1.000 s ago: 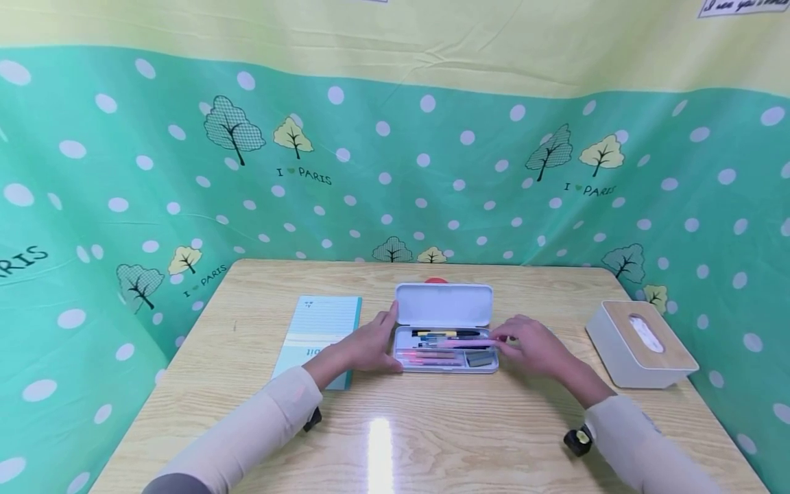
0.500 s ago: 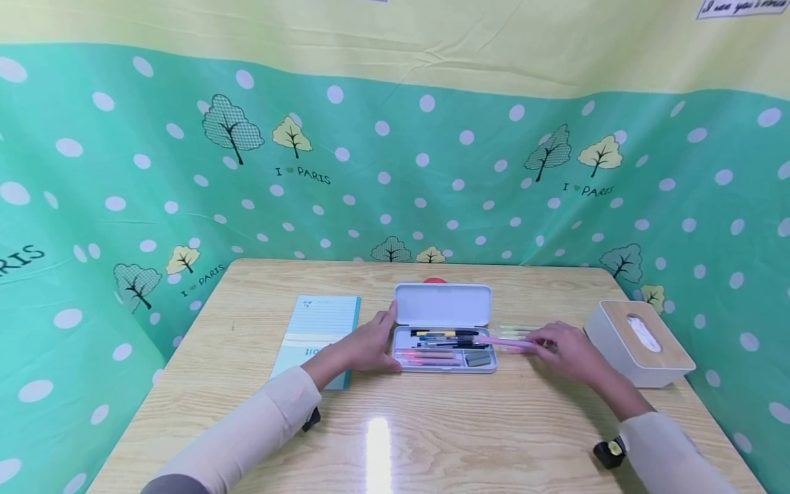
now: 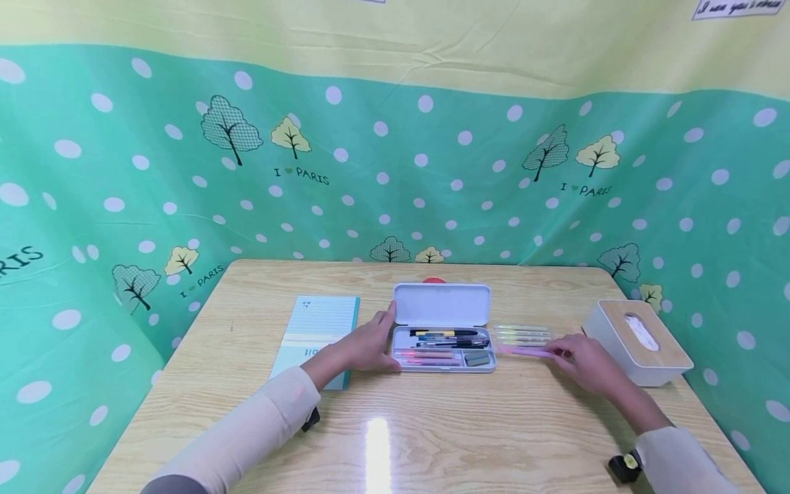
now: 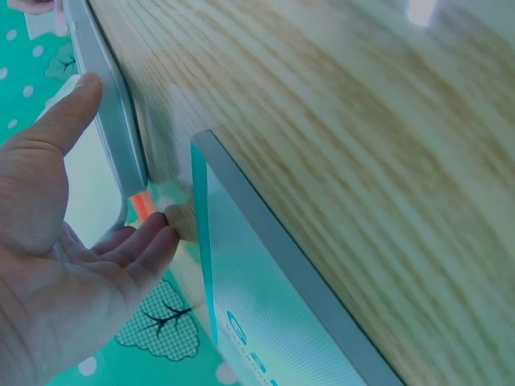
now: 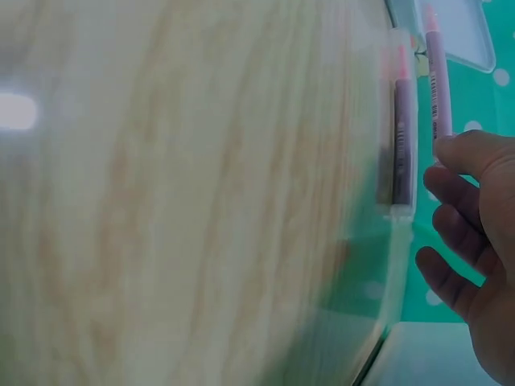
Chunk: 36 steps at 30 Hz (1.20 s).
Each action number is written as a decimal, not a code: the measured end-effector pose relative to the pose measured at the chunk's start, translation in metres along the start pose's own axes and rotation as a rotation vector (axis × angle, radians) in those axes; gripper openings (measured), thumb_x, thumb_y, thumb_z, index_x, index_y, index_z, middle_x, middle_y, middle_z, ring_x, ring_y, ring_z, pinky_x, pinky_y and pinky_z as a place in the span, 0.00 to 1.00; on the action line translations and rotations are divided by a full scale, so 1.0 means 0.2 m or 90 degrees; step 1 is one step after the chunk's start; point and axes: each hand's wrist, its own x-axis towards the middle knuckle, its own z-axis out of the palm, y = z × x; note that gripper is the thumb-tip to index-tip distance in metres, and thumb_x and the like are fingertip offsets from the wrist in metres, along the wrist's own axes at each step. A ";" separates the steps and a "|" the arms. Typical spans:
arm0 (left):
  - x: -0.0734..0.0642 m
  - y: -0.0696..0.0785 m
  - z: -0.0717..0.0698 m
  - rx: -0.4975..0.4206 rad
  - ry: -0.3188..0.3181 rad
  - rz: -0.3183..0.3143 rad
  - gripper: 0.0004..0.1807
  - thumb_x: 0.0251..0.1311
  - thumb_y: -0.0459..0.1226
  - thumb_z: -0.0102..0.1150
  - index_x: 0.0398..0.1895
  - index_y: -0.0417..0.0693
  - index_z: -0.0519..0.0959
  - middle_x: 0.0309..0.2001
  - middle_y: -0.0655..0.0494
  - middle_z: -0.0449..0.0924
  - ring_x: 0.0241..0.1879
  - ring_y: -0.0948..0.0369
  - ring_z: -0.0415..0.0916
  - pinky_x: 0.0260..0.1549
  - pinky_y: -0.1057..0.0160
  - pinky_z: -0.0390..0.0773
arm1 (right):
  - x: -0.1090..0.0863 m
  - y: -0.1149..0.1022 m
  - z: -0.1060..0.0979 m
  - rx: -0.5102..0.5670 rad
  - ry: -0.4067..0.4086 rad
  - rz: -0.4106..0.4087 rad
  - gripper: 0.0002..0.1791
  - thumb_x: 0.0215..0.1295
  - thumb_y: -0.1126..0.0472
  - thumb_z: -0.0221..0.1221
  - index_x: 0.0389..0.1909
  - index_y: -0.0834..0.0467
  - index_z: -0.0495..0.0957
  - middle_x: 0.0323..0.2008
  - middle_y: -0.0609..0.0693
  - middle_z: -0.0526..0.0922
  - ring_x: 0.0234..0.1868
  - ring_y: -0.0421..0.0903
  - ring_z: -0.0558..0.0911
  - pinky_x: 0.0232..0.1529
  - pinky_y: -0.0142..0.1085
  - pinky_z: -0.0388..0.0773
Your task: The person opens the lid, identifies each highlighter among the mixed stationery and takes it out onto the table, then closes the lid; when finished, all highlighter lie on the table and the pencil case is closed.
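Observation:
A white pencil case lies with its lid raised in the middle of the table. In it are several pens and a grey block, perhaps an eraser. My left hand rests against the case's left end, thumb along its side and fingers loosely extended by the lid. In the right wrist view, my right hand pinches a lavender pen with a pink tip between thumb and fingers. The pen is above a clear plastic case holding another such pen; yellow-green pens show there in the head view.
A light-blue notebook lies left of the pencil case, partly under my left forearm. A tissue box with a wooden top stands at the right. Behind the raised lid a red object peeks out. A patterned curtain closes off the back.
My right hand has carried the lavender pen rightward out of the pencil case to the clear case, uncovering the yellow-green pens. My left hand has stayed at the pencil case.

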 end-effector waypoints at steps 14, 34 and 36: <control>-0.01 0.00 0.00 0.003 0.004 0.000 0.75 0.50 0.57 0.76 0.82 0.47 0.26 0.80 0.39 0.51 0.73 0.44 0.64 0.74 0.50 0.67 | -0.02 0.05 0.01 -0.025 -0.017 0.028 0.10 0.66 0.60 0.67 0.46 0.56 0.88 0.36 0.49 0.87 0.36 0.44 0.81 0.39 0.48 0.83; 0.00 0.01 0.01 0.010 0.003 -0.005 0.75 0.50 0.58 0.76 0.82 0.48 0.26 0.80 0.40 0.52 0.73 0.45 0.65 0.74 0.51 0.68 | 0.02 0.03 0.01 -0.030 0.001 0.072 0.04 0.63 0.61 0.67 0.37 0.55 0.84 0.30 0.45 0.84 0.31 0.42 0.79 0.32 0.39 0.81; 0.00 0.01 0.01 0.011 0.002 -0.005 0.75 0.50 0.58 0.76 0.82 0.48 0.26 0.80 0.40 0.51 0.73 0.45 0.65 0.74 0.51 0.68 | 0.03 0.02 0.00 -0.025 0.005 0.069 0.03 0.64 0.61 0.67 0.38 0.54 0.84 0.30 0.46 0.84 0.31 0.42 0.78 0.32 0.37 0.80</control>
